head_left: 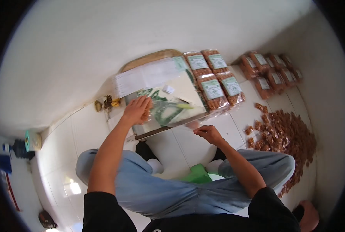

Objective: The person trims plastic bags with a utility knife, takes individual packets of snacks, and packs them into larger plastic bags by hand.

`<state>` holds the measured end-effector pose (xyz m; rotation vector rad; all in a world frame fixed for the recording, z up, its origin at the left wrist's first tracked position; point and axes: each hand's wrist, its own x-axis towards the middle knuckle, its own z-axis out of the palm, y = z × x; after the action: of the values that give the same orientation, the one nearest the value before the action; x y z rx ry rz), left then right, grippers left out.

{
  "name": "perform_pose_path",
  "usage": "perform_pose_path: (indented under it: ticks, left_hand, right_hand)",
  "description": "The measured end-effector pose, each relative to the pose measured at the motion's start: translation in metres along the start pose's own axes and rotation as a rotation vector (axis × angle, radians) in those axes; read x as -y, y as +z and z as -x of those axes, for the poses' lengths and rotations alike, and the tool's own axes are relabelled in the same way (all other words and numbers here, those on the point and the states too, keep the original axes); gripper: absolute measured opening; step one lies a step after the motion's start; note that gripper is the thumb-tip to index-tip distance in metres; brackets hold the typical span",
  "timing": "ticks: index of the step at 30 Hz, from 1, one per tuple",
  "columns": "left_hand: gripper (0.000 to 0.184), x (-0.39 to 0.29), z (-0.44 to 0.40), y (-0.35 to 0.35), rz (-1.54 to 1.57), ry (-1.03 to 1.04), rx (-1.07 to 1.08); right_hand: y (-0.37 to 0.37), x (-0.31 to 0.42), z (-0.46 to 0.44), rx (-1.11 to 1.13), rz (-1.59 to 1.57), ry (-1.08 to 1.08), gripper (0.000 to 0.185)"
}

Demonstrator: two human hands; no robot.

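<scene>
At the left part of the low table (188, 86), my left hand (137, 110) lies over brown pieces (146, 112) in a clear plastic bag (161, 113). Its fingers are pressed together around them. My right hand (209, 134) pinches the open end of the clear plastic near the table's front edge. The bag stretches between both hands over a green and white printed surface. A small white block (168, 89) and a yellow-green tool (185, 106) lie beyond it. Labelled packs of brown pieces (212, 89) stand at the table's right end.
White sheets (145, 77) lie at the table's back left. More filled packs (263, 86) are on the floor at the right, with a large heap of small brown packets (284, 135) nearer. A green stool (199, 174) is between my legs. A plastic roll (33, 140) stands far left.
</scene>
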<state>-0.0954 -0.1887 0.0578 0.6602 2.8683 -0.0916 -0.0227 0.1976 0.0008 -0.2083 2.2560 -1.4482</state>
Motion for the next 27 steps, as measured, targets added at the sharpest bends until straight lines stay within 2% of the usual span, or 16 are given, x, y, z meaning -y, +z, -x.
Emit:
perform_pose_path:
  ticks: [2, 6, 9, 10, 12, 13, 14, 16, 17, 18, 19, 20, 22, 24, 26, 27]
  left_hand:
    - [0.126, 0.001, -0.002, 0.004, 0.010, 0.021, -0.020]
    - [0.128, -0.004, -0.004, -0.005, -0.014, 0.030, 0.014]
    - [0.131, -0.008, -0.006, -0.016, -0.095, 0.035, 0.050]
    - [0.133, -0.009, -0.004, -0.024, -0.144, 0.031, 0.074]
    - [0.130, -0.011, -0.008, -0.048, -0.231, 0.014, 0.134]
    - [0.127, -0.011, -0.009, -0.064, -0.316, -0.006, 0.188]
    - [0.127, -0.011, -0.013, -0.083, -0.321, -0.026, 0.203]
    - [0.117, -0.013, -0.018, -0.120, -0.128, -0.203, 0.513]
    - [0.107, -0.017, -0.010, -0.139, -0.091, -0.177, 0.477]
    - [0.107, -0.015, -0.004, -0.146, -0.093, -0.176, 0.482]
    - [0.104, -0.010, 0.002, -0.148, -0.021, -0.172, 0.381]
    - [0.101, -0.008, 0.006, -0.151, 0.051, -0.157, 0.280]
    - [0.096, -0.016, 0.016, -0.162, 0.154, -0.172, 0.238]
    - [0.094, -0.017, 0.019, -0.164, 0.311, -0.199, 0.299]
    - [0.092, -0.024, 0.017, -0.173, 0.385, -0.241, 0.317]
    - [0.091, -0.026, 0.016, -0.176, 0.457, -0.306, 0.339]
  right_hand:
    - [0.000, -0.008, 0.005, -0.064, -0.066, 0.009, 0.030]
    - [-0.018, 0.003, 0.016, 0.034, -0.145, 0.110, 0.031]
    - [-0.047, -0.020, 0.010, 0.271, -0.117, 0.186, 0.028]
    - [-0.064, -0.026, 0.012, 0.335, -0.060, 0.226, 0.033]
    - [-0.101, -0.057, 0.009, 0.485, 0.340, 0.354, 0.038]
    - [-0.122, -0.083, 0.008, 0.554, 0.606, 0.189, 0.042]
    - [-0.139, -0.129, 0.006, 0.488, 0.960, 0.289, 0.046]
    - [-0.175, -0.144, 0.033, 0.097, 1.066, 0.568, 0.043]
    - [-0.196, -0.170, 0.044, -0.070, 0.916, 0.671, 0.052]
    - [-0.209, -0.190, 0.053, -0.241, 0.758, 0.775, 0.064]
    - [-0.205, -0.179, 0.063, -0.247, 0.753, 0.785, 0.064]
    - [-0.199, -0.167, 0.079, -0.403, 0.724, 0.867, 0.076]
    - [-0.200, -0.191, 0.100, -0.365, 0.763, 0.986, 0.107]
    - [-0.193, -0.240, 0.099, -0.212, 0.713, 1.046, 0.103]
    - [-0.175, -0.267, 0.096, -0.374, 0.617, 0.970, 0.086]
    - [-0.170, -0.257, 0.097, -0.381, 0.611, 0.986, 0.086]
